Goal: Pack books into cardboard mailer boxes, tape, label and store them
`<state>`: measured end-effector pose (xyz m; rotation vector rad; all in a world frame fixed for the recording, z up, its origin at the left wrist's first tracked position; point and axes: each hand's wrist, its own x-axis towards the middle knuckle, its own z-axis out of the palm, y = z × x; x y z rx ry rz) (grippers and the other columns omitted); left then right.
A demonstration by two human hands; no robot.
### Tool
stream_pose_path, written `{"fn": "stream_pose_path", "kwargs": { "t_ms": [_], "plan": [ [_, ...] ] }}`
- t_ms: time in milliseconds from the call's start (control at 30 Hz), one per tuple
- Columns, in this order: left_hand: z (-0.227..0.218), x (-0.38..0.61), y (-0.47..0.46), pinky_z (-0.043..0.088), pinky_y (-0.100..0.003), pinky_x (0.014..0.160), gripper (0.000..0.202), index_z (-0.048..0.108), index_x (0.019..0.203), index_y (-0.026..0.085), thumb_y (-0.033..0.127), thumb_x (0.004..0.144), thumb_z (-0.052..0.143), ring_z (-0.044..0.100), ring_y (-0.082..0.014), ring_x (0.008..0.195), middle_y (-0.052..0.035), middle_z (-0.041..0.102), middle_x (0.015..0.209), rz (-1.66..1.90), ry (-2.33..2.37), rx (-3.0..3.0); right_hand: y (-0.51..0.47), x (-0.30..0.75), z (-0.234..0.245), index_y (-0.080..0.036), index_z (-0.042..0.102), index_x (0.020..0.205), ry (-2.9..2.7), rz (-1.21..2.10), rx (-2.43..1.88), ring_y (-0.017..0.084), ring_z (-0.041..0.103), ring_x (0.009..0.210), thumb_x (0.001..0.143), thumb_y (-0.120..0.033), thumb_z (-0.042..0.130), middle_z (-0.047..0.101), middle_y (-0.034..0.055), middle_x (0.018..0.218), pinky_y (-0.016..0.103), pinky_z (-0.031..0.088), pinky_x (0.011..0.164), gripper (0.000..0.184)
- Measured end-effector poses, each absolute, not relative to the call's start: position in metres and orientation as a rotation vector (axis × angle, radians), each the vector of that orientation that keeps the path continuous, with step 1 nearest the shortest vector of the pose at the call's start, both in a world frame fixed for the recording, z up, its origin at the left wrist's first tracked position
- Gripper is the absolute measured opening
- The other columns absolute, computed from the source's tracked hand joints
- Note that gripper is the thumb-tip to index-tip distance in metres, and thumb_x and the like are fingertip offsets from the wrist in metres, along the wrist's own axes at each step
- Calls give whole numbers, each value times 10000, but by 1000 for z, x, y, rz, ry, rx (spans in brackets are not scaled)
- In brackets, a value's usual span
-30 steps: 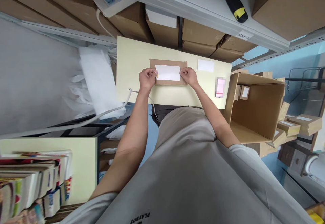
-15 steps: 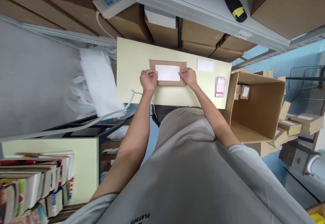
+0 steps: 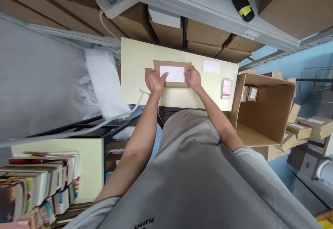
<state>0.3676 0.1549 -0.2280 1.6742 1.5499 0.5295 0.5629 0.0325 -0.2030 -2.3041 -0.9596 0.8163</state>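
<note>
A flat brown cardboard package lies on the pale yellow table, with a white label on its top. My left hand rests on the package's left end, fingers spread, thumb pressing the label's left edge. At the package's right end, my right hand lies with fingers bent against the label's right edge.
A second white label and a pink object lie on the table to the right. An open cardboard box stands right of the table. Shelves with cartons run behind. White packing sheets hang left; books are stacked lower left.
My left hand has opened from a closed pinch at the label's left edge and now lies spread flat on it. My right hand has stayed put.
</note>
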Motion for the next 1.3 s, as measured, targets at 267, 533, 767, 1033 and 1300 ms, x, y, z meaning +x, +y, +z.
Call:
{"fn": "stream_pose_path", "kwargs": {
  "t_ms": [267,533,767,1033,1300],
  "plan": [
    [-202,386,118,345,-568,1397,412,712,1441,279,472,1090,616,528,-378,1613,-144,659,1627,437,987,1976,31,508,-198,-157,424,1782,-1493,759,-2115,296,229,1816,1200,-446,361,383,138,1894,558,139,1510,653],
    [-208,366,119,114,-606,1479,803,467,1770,165,670,1158,350,217,-355,1812,-196,337,1894,145,850,2180,26,513,-214,-40,247,1841,-1523,731,-2208,290,112,1842,1205,-577,187,186,186,1947,551,55,1509,835],
    [-207,363,120,70,-591,1481,799,392,1802,106,603,1183,310,159,-348,1823,-208,262,1915,43,840,2264,17,513,-210,-59,203,1860,-1452,685,-2307,312,118,1841,1185,-698,113,195,178,1944,584,61,1507,934],
    [-208,360,130,121,-596,1478,670,437,1783,118,373,1168,360,172,-332,1823,-183,292,1912,20,770,2263,21,494,-203,-106,287,1851,-1523,707,-2342,288,110,1843,1225,-471,125,212,99,1949,571,52,1514,743],
    [-206,335,129,22,-581,1486,902,254,1820,-10,589,1158,385,91,-359,1832,-263,171,1922,10,701,2296,8,493,-196,-139,229,1868,-1429,670,-2464,269,126,1841,1229,-519,123,220,89,1949,570,85,1511,751]
  ]
}}
